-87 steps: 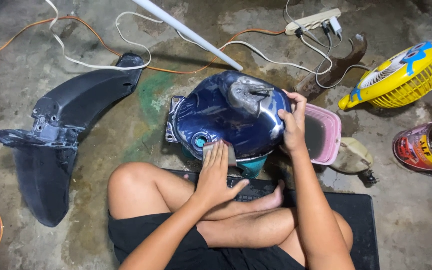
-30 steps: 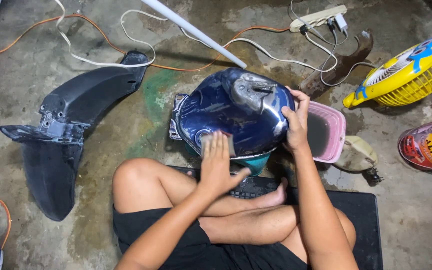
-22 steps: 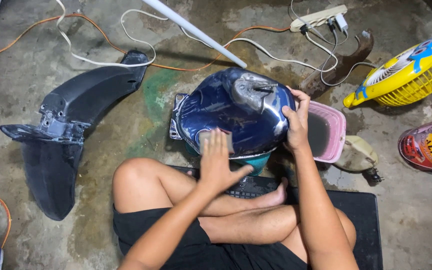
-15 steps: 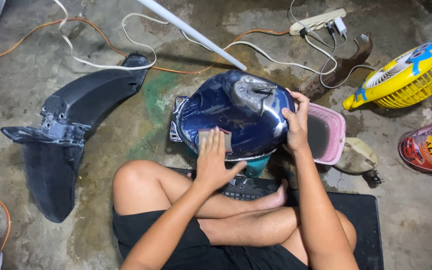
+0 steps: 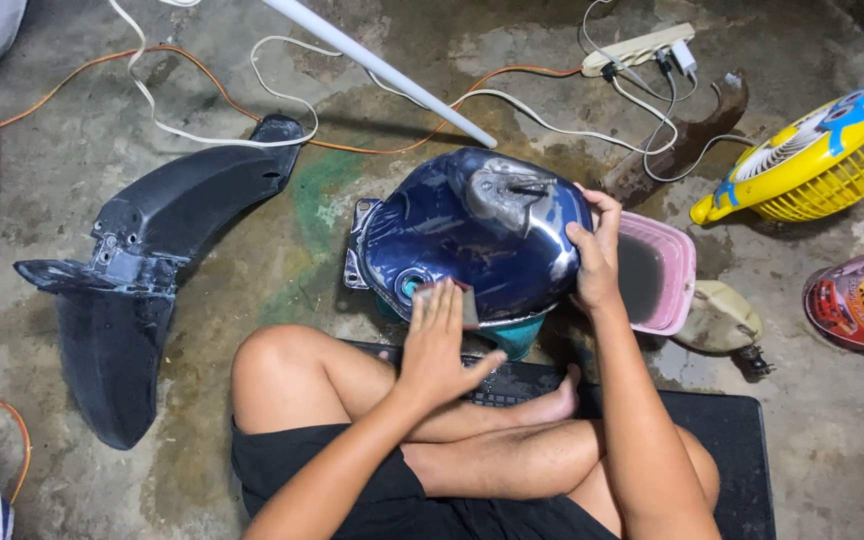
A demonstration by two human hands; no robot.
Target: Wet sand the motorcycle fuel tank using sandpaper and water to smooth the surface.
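On concrete floor, ahead of crossed legs: blue fuel tank point(image 5: 472, 240) propped on teal tub point(image 5: 514, 335). Left hand point(image 5: 440, 345) flat, fingers spread, pressing grey sanding sheet point(image 5: 464, 303) at tank's 6 o'clock edge. Right hand point(image 5: 595, 255) loosely curled, gripping 3 o'clock flank. Risk: tank rocks off tub if brace slackens; pink water basin point(image 5: 664, 272) at 3 o'clock could tip.

The tank point(image 5: 472, 235) was glossy dark blue with a dull grey patch on top. Left of it lay a black fender point(image 5: 142, 270); right of it, a pink tub point(image 5: 677, 275) and a yellow-and-blue fan point(image 5: 812, 160).

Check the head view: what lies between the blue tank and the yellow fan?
Between the blue tank and yellow fan: right hand, pink tub.
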